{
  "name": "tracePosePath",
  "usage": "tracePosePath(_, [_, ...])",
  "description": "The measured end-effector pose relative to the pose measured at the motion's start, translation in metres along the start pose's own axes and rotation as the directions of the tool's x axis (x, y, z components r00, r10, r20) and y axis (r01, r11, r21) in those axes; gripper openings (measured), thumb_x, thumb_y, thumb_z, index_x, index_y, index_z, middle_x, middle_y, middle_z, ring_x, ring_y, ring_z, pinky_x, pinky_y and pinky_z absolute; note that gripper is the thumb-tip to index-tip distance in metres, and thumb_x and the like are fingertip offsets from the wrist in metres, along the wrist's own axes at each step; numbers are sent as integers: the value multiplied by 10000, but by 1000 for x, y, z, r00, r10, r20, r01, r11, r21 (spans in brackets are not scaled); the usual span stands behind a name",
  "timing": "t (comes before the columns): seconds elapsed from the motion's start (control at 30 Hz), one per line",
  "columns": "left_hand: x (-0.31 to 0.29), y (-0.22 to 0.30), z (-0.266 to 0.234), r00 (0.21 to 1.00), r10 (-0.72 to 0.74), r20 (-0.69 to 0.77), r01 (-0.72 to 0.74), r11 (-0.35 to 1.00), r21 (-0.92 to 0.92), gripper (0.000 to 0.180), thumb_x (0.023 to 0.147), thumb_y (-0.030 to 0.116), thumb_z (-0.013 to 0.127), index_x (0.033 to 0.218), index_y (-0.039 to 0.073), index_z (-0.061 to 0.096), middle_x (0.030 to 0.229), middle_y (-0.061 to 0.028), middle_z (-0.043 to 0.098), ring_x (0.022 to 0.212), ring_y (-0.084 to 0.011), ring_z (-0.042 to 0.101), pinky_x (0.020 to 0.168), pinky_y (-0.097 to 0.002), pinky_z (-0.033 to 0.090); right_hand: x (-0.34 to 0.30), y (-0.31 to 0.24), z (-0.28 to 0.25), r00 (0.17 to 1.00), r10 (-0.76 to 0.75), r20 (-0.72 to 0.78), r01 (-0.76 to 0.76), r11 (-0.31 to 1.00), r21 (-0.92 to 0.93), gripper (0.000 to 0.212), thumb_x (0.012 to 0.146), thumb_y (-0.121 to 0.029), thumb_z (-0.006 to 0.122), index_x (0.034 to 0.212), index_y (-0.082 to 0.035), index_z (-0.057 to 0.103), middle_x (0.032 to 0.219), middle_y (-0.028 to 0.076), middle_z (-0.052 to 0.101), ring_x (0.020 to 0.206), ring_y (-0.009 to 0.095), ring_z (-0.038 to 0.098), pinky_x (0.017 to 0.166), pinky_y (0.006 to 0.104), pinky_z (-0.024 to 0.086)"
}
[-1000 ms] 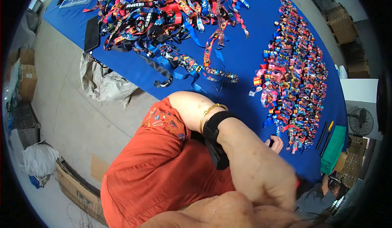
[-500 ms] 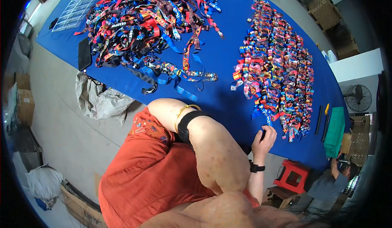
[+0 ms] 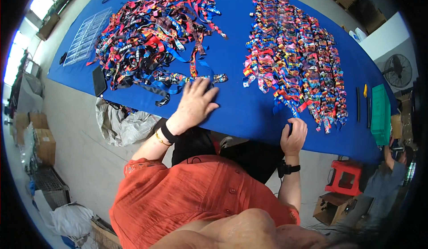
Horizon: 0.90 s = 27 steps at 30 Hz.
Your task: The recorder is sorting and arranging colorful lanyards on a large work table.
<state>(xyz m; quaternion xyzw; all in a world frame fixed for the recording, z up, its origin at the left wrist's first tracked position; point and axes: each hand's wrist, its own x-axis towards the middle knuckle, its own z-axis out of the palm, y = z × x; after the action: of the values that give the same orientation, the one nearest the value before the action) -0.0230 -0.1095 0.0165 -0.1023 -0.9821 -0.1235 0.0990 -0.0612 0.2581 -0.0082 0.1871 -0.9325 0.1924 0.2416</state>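
On the table [image 3: 232,55], a heap of straps [image 3: 140,48] lies at the left and rows of bundled straps [image 3: 296,57] at the right, well apart. A grid rack [image 3: 89,37] lies left of the heap; a flat slab [image 3: 99,81] rests at its near left, by the table's edge. The left hand [image 3: 195,101] is at the heap's near side, the right hand [image 3: 294,137] at the table's near edge, near the rows. Right of the rows lie two rods [image 3: 358,104], then a crate [image 3: 380,117]. On the floor, a sack [image 3: 129,126] lies near left and a stool [image 3: 333,188] stands near right.
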Motion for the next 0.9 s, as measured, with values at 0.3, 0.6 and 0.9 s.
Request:
tracePosePath(0.3, [-32, -78, 14, 941, -320, -111, 336, 925, 179, 616, 944, 468, 560, 1437, 110, 463, 1514, -155, 406, 1399, -365, 369, 1124, -591, 274, -2, 0, 1, 1000, 26, -5, -26, 1000, -3, 173, 830, -93, 621, 999, -55, 608, 1033, 129, 614, 1029, 325, 574, 910, 429, 436])
tracePosePath(0.6, [-32, -73, 33, 919, -297, -258, 347, 921, 177, 519, 957, 304, 551, 1403, 50, 470, 1509, -163, 405, 1401, -359, 355, 1132, -607, 239, -1, 0, 2, 999, 13, -41, -12, 1000, 12, 164, 828, -100, 620, 990, -85, 605, 1007, 117, 617, 1004, 323, 577, 885, 434, 436])
tracePosePath(0.9, [-28, -73, 32, 921, -302, -247, 352, 916, 193, 492, 983, 336, 505, 1408, 90, 475, 1494, -153, 430, 1419, -335, 343, 1153, -577, 222, -4, 2, 3, 997, 27, -68, -26, 999, 20, 183, 823, -95, 634, 1001, -97, 588, 1014, 92, 611, 1000, 316, 575, 872, 435, 443])
